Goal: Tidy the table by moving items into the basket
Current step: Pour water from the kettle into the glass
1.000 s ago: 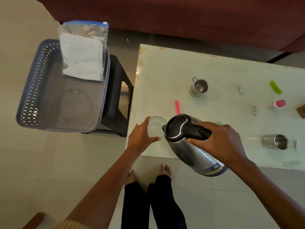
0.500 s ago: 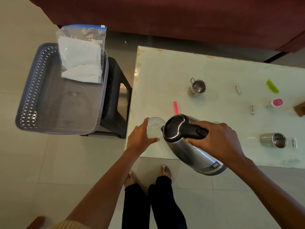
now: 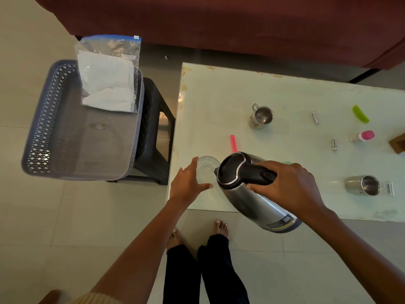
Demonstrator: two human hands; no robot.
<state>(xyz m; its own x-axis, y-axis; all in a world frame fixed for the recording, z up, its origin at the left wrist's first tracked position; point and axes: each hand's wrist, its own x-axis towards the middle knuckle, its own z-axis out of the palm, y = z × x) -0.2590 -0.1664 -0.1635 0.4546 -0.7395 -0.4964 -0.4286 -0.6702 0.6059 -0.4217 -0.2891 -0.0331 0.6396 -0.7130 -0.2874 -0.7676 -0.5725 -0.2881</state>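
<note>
Sm. label point(image 3: 334, 145), "HeyBright", on tbl point(image 3: 219, 95)

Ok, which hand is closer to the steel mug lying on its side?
Right. The right hand, gripping the kettle by its handle, is left of the tipped steel mug; the left hand holds the glass farther off, beyond the kettle.

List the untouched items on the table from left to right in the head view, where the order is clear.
pink clip → upright steel mug → far battery → near labelled battery → wooden block at the right edge. Left out, overlapping sideways: green clip, pink-capped bottle, tipped steel mug.
</note>
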